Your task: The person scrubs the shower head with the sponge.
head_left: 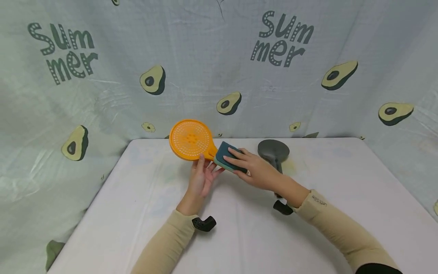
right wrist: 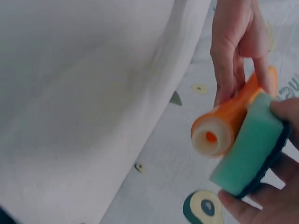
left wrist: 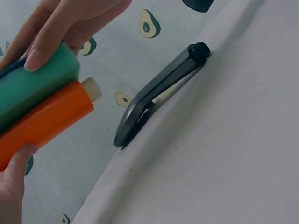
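An orange shower head (head_left: 191,139) with a round perforated face is held up by my left hand (head_left: 200,182), thumb and fingers pinching its handle. The handle ends in a pale threaded collar with a hole, seen in the right wrist view (right wrist: 211,140). My right hand (head_left: 256,168) grips a sponge (head_left: 226,153), green foam on one side and dark blue scouring pad on the other. In the left wrist view the green side of the sponge (left wrist: 44,81) lies along the orange handle (left wrist: 56,121).
A dark grey shower head (head_left: 273,149) lies on the white-covered table (head_left: 147,213) behind my right forearm, its handle pointing toward me. A hanging cloth (head_left: 191,45) printed with avocados stands behind the table. Black wrist-worn pieces (head_left: 204,223) stick out from both sleeves.
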`<state>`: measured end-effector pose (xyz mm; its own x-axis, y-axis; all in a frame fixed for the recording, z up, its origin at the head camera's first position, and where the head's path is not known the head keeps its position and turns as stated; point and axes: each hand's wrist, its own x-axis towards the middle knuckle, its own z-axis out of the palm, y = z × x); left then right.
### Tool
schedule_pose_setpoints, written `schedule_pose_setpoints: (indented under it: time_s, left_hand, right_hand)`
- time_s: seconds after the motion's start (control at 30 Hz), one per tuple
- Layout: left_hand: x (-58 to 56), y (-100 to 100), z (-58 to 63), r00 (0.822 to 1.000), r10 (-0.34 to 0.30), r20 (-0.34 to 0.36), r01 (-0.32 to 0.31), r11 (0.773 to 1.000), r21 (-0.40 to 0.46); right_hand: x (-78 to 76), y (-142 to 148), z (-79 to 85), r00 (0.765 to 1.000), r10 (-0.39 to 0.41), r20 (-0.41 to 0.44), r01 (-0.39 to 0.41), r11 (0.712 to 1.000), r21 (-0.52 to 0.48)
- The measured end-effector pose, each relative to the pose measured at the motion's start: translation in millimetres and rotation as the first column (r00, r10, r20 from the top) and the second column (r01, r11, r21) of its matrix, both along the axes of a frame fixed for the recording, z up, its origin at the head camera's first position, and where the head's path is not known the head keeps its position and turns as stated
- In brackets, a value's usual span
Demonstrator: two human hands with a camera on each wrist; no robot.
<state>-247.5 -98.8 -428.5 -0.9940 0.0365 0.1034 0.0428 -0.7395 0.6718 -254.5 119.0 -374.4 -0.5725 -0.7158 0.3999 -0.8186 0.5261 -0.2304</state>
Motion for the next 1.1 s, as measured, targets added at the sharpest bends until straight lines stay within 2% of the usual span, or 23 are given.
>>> schedule_pose_setpoints:
  time_s: [0.13,0.3,0.47,0.57,0.7,0.77,0.93,1.1]
  left_hand:
    - [-1.9,-7,6.4,0.999,0.041,0.024,-0.042,0.999,0.033]
    - [-1.9,-12,12.1,0.997,0.074,0.027,-0.076,0.995,0.065]
    - [-0.1,-7,8.8,0.999,0.028,0.016,-0.029,0.999,0.042]
    - [1.1,-2,5.5,1.000,-0.021,0.013,0.020,1.000,0.018]
    - [1.7,2,3.2,0.996,-0.095,-0.003,0.095,0.996,-0.003]
    - [0.8,1,3.7,0.994,-0.107,-0.008,0.108,0.994,0.004]
    - [-3.3,-4,6.9,0.998,-0.045,0.037,0.042,0.997,0.066]
    - [-5.0,-12,7.8,0.996,0.005,0.085,-0.014,0.994,0.109]
  right_hand:
    - [0.9,17,-1.2,0.998,0.010,0.064,-0.009,1.000,-0.021]
    - [-1.2,26,-4.3,0.997,0.035,0.072,-0.032,0.999,-0.042]
    - [-4.1,19,-4.6,0.998,0.042,0.041,-0.040,0.998,-0.043]
    - [-6.7,11,-2.3,0.998,0.052,0.047,-0.049,0.997,-0.054]
    - [-9.5,1,5.0,0.994,0.035,0.105,-0.028,0.997,-0.065]
    - [-10.7,-1,8.5,0.989,0.021,0.147,-0.013,0.998,-0.055]
    - [-11.9,7,14.4,0.966,0.023,0.257,-0.015,0.999,-0.030]
    - [-13.2,18,16.5,0.959,0.070,0.273,-0.055,0.996,-0.063]
